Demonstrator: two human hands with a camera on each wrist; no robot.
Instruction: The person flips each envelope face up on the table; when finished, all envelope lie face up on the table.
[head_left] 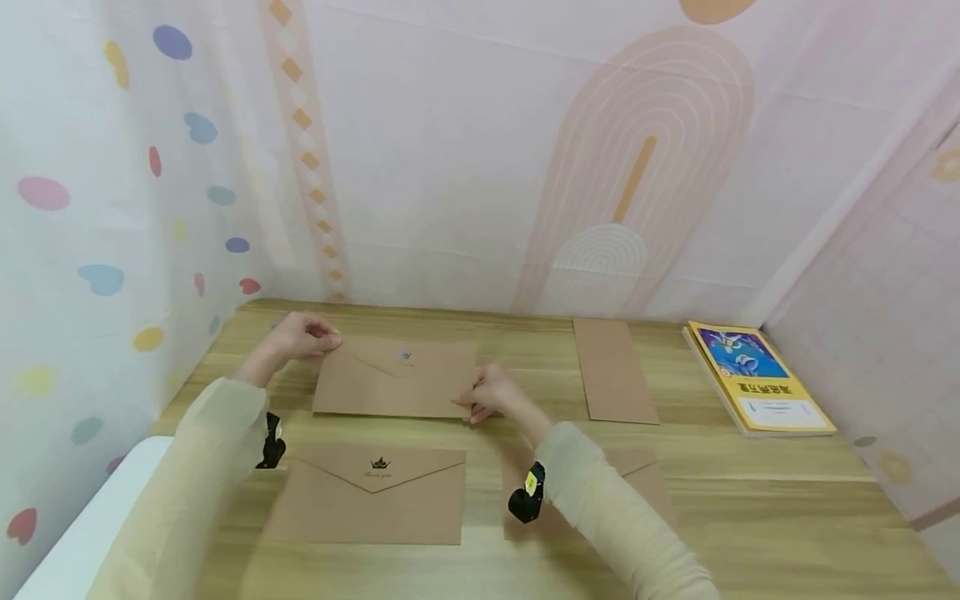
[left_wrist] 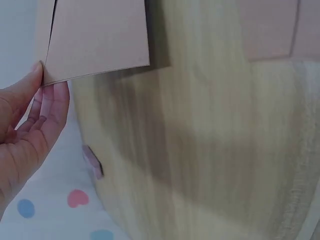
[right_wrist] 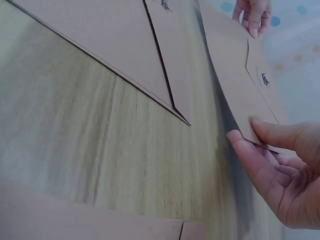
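A brown paper envelope (head_left: 393,390) with a small crown print on its flap is held between both hands toward the back left of the table. The left hand (head_left: 302,335) pinches its upper left corner between thumb and fingers. At the opposite end, the right hand (head_left: 491,392) grips the right edge near the lower corner, thumb on the flap face. In the right wrist view the envelope (right_wrist: 227,55) is tilted, its lower edge raised above the wood with a shadow beneath. Closer to the person lies a second envelope (head_left: 375,517), flap down, marked with a black crown and "Thank you".
A third envelope (head_left: 652,492) lies at front right, partly hidden under the right sleeve. Farther back is a plain brown rectangle (head_left: 615,375) of paper. Yellow-covered books (head_left: 757,379) stand stacked at the right edge. Patterned curtains (head_left: 450,167) hang behind the wooden table (head_left: 750,517).
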